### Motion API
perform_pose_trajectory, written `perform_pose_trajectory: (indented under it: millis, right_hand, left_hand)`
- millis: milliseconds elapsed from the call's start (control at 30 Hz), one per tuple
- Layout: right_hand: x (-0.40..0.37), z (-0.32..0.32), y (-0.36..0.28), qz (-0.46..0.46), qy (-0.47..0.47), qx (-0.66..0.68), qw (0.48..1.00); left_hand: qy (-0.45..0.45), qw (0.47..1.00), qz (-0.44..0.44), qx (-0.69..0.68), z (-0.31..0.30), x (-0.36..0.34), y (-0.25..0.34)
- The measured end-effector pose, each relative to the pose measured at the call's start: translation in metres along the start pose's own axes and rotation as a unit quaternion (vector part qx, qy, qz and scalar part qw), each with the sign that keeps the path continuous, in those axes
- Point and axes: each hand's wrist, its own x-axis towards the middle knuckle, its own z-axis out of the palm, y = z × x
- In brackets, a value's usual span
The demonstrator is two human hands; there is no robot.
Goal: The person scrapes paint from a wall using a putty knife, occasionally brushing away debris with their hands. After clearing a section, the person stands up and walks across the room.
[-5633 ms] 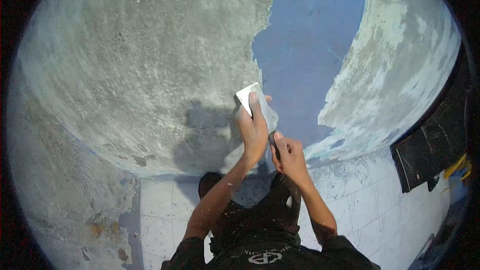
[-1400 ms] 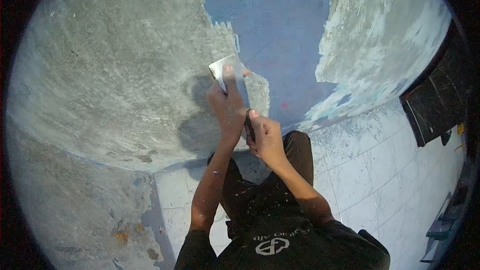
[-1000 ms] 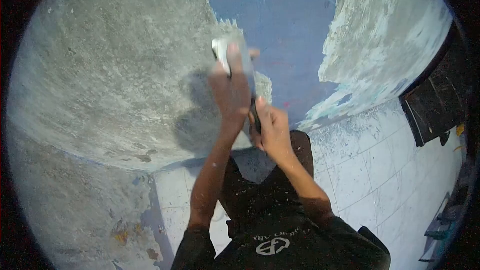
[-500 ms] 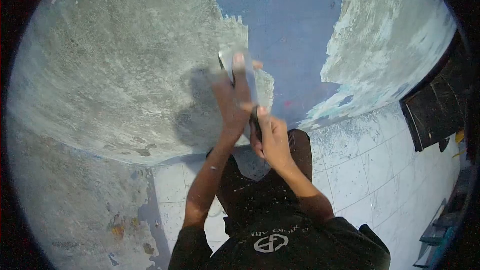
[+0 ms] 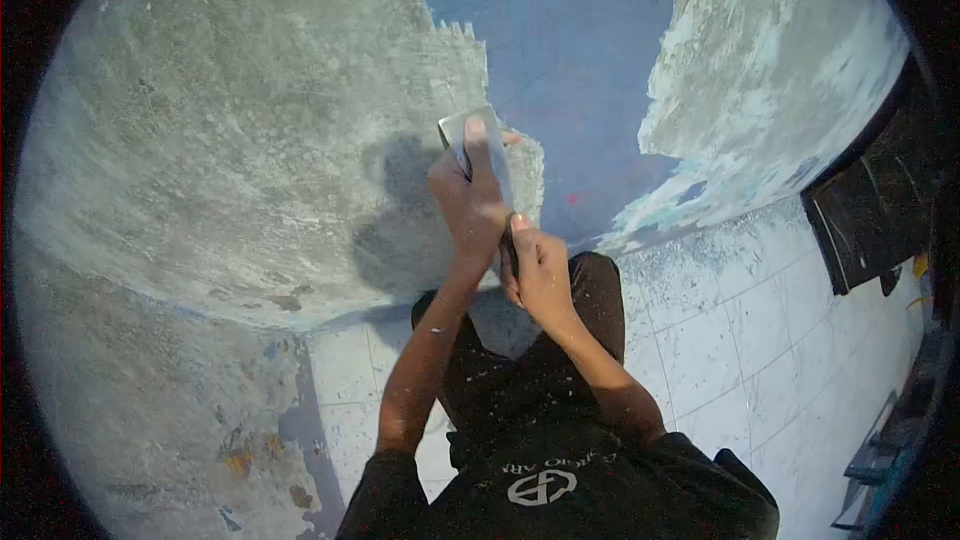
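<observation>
A paint scraper (image 5: 455,129) with a wide metal blade and a dark handle is held in both hands against the wall. My left hand (image 5: 466,202) wraps its blade, the thumb laid flat along the metal near the top edge. Below it, my right hand (image 5: 543,275) is closed around the handle, its thumb pointing up. The blade's end lies at the ragged left border of the blue paint (image 5: 575,50), over bare grey wall (image 5: 250,140). My left hand casts a shadow on the wall to its left.
White floor tiles (image 5: 700,340) with scattered paint flakes meet the foot of the wall. My bent knees (image 5: 597,290) are close to the wall. A dark panel-like object (image 5: 870,220) stands at the right, and another patchy wall (image 5: 170,410) is at lower left.
The scraper and both hands have shifted slightly down and right relative to the wall. They were blurred by motion before and look sharp now. Both grips stay the same.
</observation>
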Motion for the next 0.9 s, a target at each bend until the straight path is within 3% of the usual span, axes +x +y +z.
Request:
perform_pose_trajectory:
  millis: [300,400,500,533,633,667,800,900]
  right_hand:
    - [0.005,-0.002,0.013,-0.003,0.008,-0.012,1.000]
    - [0.001,-0.013,0.025,-0.020,-0.004,-0.043,0.999]
    - [0.010,-0.016,0.020,-0.023,-0.012,-0.033,0.999]
    - [0.008,-0.014,0.020,-0.027,-0.004,-0.033,0.999]
    - [0.006,-0.014,0.027,-0.032,-0.011,-0.030,0.999]
    - [0.008,-0.012,0.026,-0.040,-0.001,-0.042,0.998]
    - [0.015,-0.011,0.018,-0.054,0.007,-0.053,0.997]
    - [0.006,-0.016,0.019,0.013,-0.015,-0.041,0.999]
  left_hand:
    - [0.016,1.000,0.004,-0.017,0.003,-0.003,-0.007]
    - [0.022,0.995,-0.068,0.067,0.006,-0.017,-0.028]
    - [0.004,1.000,-0.017,-0.002,0.005,-0.005,-0.001]
    - [-0.002,0.998,-0.062,-0.032,0.003,-0.006,0.005]
    - [0.034,0.999,-0.022,-0.002,0.005,-0.019,-0.026]
    - [0.042,0.997,-0.040,0.047,0.006,-0.020,-0.025]
    - [0.044,0.999,-0.017,0.018,0.008,-0.009,-0.001]
    - [0.046,0.998,0.012,0.036,0.009,-0.005,-0.018]
